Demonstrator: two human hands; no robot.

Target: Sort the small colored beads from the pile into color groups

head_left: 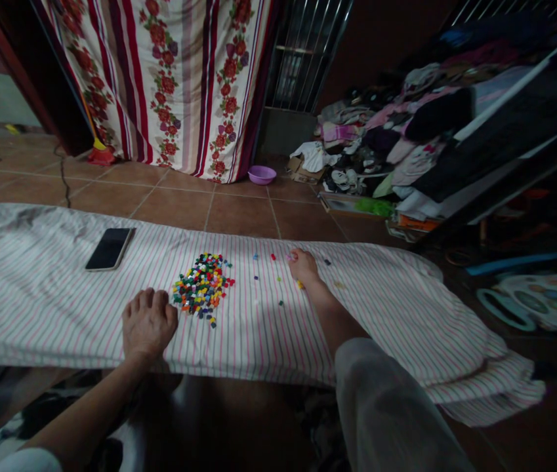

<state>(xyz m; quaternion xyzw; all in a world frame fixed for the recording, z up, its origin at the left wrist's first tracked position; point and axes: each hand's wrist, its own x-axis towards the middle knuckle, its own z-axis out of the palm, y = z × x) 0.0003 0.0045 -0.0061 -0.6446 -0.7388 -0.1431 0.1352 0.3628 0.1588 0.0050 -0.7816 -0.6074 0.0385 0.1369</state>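
My left hand [149,322] lies palm down on the striped cloth [81,314], open with its fingers slightly bent. Just right of it, close to its fingertips, is a pile of small multicoloured cubes [202,285], like tiny beads or blocks. Farther right my right hand [304,265] is closed in a pinch at the cloth. A small pink piece [290,257] shows at its fingertips. Around that hand lie single pieces: a red one [273,257], a blue one [255,256], a dark green one [281,303], and a yellow one [300,284] beside the wrist.
A dark-screened phone [109,249] rests on the cloth at the left. Beyond the cloth-covered surface, a purple basin [262,174] stands on the tiled floor near a floral curtain [170,85]. Heaped clothes [376,131] and a patterned plastic seat [548,298] are at the right.
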